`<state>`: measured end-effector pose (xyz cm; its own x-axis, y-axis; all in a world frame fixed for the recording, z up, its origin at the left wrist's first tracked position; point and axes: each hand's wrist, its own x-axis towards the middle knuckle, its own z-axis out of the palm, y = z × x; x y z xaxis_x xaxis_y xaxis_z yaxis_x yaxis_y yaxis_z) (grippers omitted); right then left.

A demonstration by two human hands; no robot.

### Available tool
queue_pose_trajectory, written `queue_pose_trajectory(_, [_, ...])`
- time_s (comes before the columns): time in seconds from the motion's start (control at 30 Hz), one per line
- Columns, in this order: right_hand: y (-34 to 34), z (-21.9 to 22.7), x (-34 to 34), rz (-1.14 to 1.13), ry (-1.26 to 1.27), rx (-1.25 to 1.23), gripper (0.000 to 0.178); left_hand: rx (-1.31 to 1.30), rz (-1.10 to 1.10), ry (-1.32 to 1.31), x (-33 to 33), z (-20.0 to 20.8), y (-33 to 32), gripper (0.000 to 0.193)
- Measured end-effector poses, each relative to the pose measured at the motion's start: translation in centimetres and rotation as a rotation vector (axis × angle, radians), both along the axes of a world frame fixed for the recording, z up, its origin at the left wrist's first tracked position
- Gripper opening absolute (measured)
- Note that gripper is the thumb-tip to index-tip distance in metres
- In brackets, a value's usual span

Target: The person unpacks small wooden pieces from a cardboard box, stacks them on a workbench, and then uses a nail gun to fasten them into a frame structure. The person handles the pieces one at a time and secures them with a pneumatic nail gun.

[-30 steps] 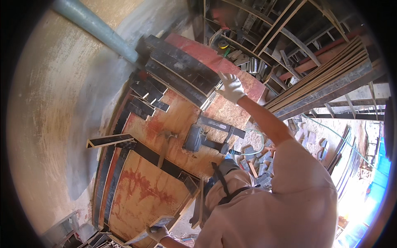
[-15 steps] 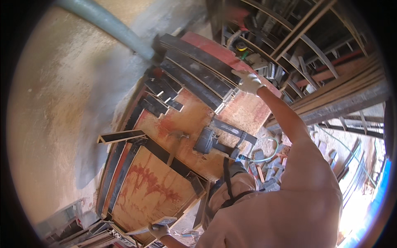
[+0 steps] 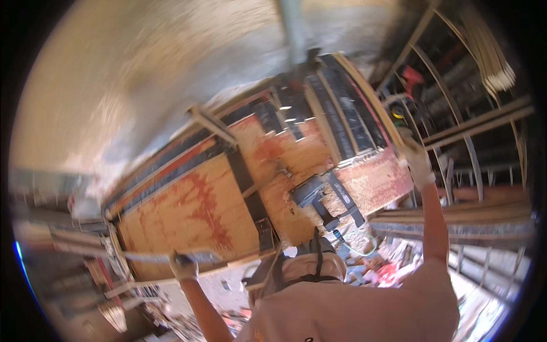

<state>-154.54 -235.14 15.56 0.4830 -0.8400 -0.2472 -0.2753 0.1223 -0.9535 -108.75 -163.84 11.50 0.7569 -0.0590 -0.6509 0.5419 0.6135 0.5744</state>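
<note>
My left hand [image 3: 185, 267], in a pale work glove, is closed on a wooden strip [image 3: 143, 258] at the near left edge of the workbench [image 3: 373, 179]. The strip is smeared by motion. At the right, my gloved right hand [image 3: 417, 161] grips the near end of a long wooden board [image 3: 369, 94], tilted up on its edge beside a stack of dark-faced strips [image 3: 336, 108]. A nail gun [image 3: 310, 192] with a hose fitting lies on the bench between my hands. Beyond it is a blurred hammer [image 3: 281, 170].
A wooden frame around a red-stained panel [image 3: 176, 219] covers the bench's left. Short dark strips [image 3: 276, 117] lie at the back by the wall [image 3: 171, 68]. Metal racks with timber [image 3: 478, 216] stand at right. A hose [image 3: 364, 251] hangs over scraps on the floor.
My view has swung round. My right hand, earlier touching the stack, now holds a long board tilted up from it. My left hand still holds its wooden strip.
</note>
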Motion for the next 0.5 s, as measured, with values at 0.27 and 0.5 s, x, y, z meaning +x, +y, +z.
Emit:
queue_pose_trajectory(0.27, [16.8, 2.2, -0.9, 0.396, 0.058, 0.131, 0.056, -0.227, 0.087, -0.053, -0.4, -2.1, -1.8, 0.027])
queue_pose_trajectory(0.5, [29.9, -1.2, 24.7, 0.682, 0.026, -0.011, 0.062, -0.304, -0.098, -0.093, -1.7, -0.2, -1.8, 0.029])
